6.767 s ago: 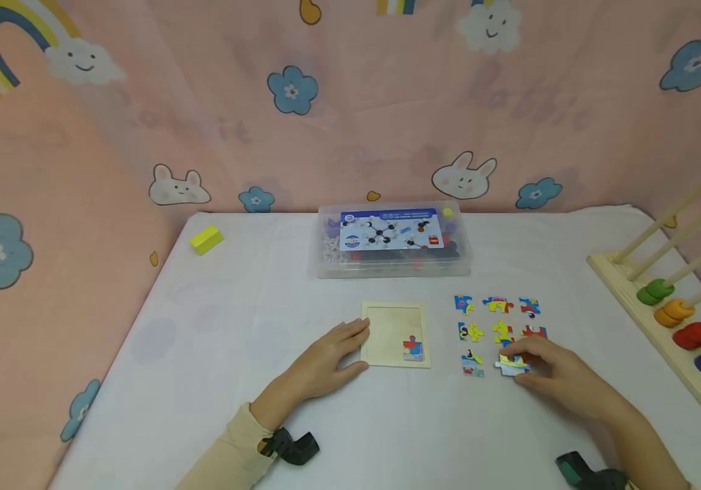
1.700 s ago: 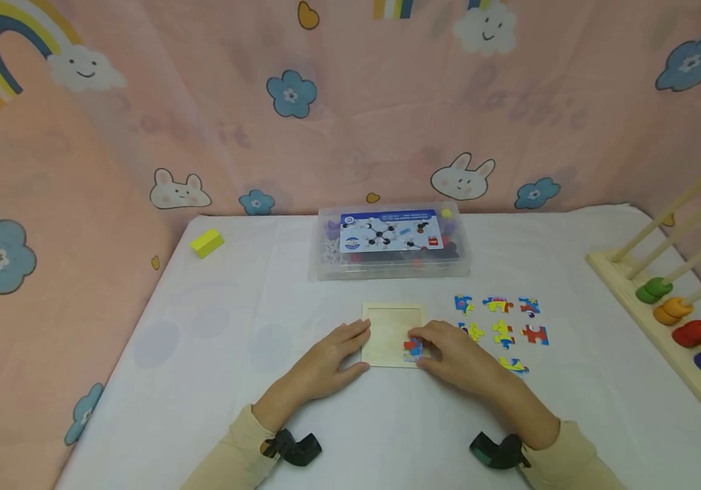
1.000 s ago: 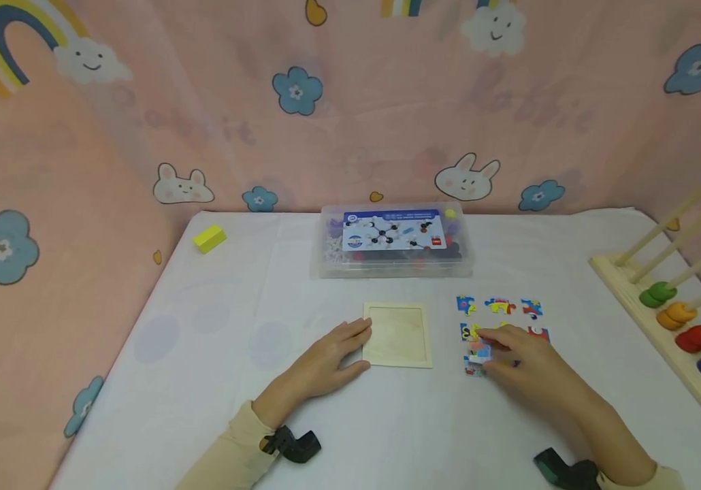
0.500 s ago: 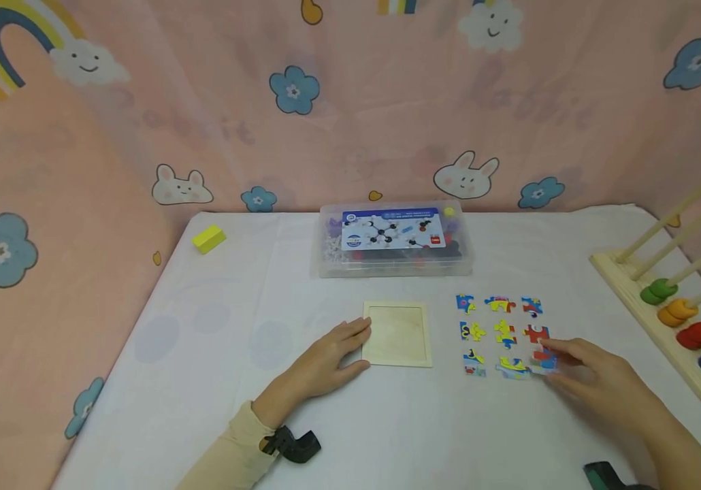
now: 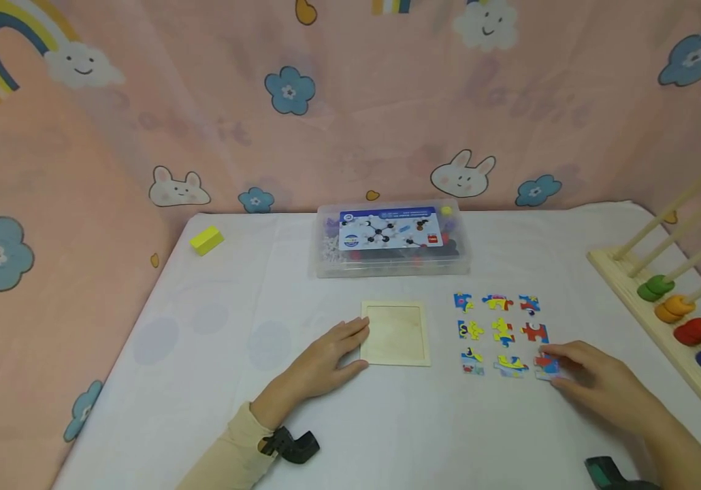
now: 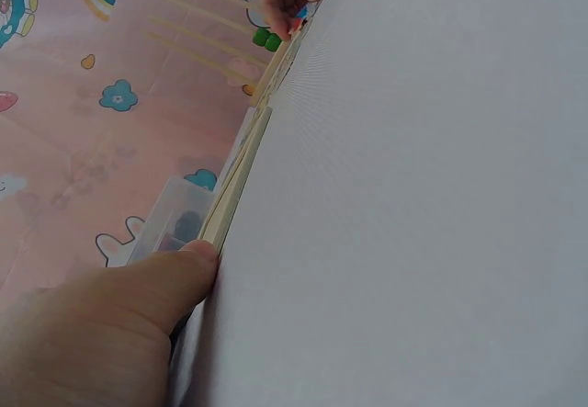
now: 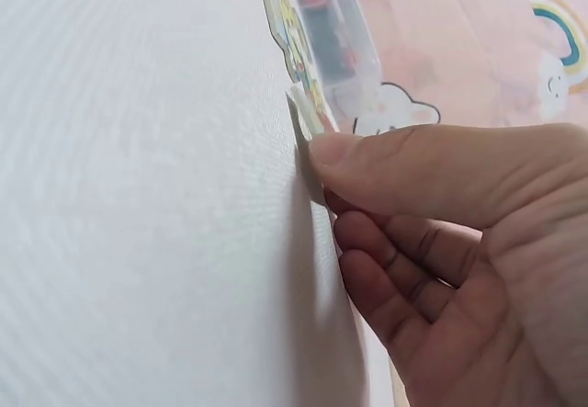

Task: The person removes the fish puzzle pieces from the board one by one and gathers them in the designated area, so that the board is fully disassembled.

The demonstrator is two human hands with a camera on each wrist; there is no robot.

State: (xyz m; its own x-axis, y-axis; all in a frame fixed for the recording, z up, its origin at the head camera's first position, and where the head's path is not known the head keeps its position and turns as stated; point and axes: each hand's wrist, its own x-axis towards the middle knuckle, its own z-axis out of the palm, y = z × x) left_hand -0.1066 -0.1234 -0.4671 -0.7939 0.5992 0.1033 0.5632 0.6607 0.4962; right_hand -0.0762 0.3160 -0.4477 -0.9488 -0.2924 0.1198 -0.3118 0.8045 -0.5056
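My right hand pinches a red-and-blue jigsaw piece by its right side, at the lower right corner of a grid of several colourful pieces. The right wrist view shows the thumb on this piece, which stands slightly tilted off the white cloth. My left hand lies with extended fingers against the left edge of a square wooden puzzle tray. In the left wrist view, the thumb touches the side of the tray; the other fingers are hidden there.
Behind the tray stands a clear plastic box of molecular model parts. A wooden peg rack with coloured discs is at the right. A yellow block lies at the back left, near the patterned cloth backdrop.
My right hand has lifted the red-and-blue piece out of the tray and carried it right, past the other pieces, to the grid's lower right corner. The left hand stays at the tray.
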